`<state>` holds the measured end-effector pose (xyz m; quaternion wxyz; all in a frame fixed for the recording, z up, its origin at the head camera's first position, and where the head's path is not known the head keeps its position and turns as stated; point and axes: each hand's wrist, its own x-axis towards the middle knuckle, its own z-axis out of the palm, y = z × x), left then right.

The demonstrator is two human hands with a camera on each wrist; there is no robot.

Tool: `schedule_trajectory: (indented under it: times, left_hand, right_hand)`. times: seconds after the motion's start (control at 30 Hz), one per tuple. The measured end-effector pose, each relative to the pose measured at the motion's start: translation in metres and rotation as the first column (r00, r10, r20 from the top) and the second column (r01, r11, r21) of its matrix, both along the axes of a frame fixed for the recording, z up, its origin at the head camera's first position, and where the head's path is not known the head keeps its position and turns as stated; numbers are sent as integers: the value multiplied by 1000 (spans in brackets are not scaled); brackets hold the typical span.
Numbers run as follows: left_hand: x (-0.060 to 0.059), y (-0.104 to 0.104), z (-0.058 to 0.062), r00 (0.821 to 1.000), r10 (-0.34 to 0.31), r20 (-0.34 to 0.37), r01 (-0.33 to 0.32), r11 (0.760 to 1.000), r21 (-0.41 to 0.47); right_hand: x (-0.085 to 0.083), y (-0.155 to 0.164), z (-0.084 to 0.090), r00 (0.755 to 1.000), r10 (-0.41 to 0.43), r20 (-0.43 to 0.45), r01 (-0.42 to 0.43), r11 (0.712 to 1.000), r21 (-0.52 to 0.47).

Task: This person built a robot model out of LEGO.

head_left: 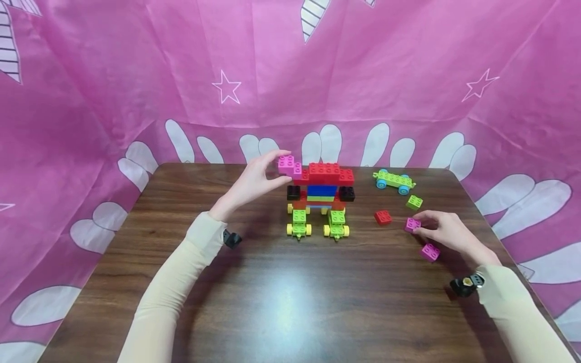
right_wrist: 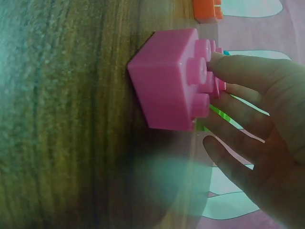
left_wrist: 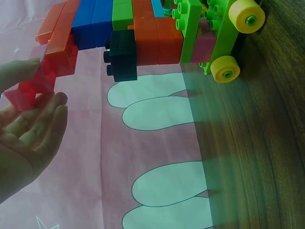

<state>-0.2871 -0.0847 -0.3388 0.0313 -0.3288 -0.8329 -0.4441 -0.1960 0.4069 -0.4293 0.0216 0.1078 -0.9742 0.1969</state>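
Pink brick (right_wrist: 167, 81) — on the table, fingers (right_wrist: 243, 71) touching its studs.

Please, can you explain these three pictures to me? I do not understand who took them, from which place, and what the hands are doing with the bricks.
There is no machine, only a person wearing three cameras. The large picture comes from the head, looking down at a wooden table. The other two come from cameras on each wrist, so they look tilted and very close.

On the table stands a brick model on two green wheeled bases. The left hand pinches a pink brick at the model's upper left corner. The right hand touches another pink brick on the table; the right wrist view shows it close.

Loose nearby: a red brick, a green brick, a third pink brick and a green wheeled piece.
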Motion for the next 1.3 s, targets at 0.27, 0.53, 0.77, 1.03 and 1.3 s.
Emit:
schedule_trajectory:
  times: [0.27, 0.53, 0.77, 1.03, 1.3]
  left_hand:
    - [0, 0, -1, 1000, 4, 12, -4, 1000, 5]
    - [-2, 0, -1, 1000, 4, 1, -4, 1000, 3]
    - [0, 0, 1, 1000, 21, 3, -21, 1000, -4]
    - [1, 0, 0, 1000, 21, 19, -21, 1000, 17]
    - [2, -1, -1, 999, 26, 31, -27, 999, 32]
  right_hand:
    - [-3, -7, 24, 981, 59, -183, -58, 998, 13]
    - [-14, -38, 62, 963, 88, -254, -93, 996, -6]
    - [-27, -69, 92, 942, 152, -301, -154, 988, 19]
    - [-39, -98, 117, 953, 191, -236, -194, 981, 11]
    - [-50, -120, 129, 933, 267, -243, -281, 959, -25]
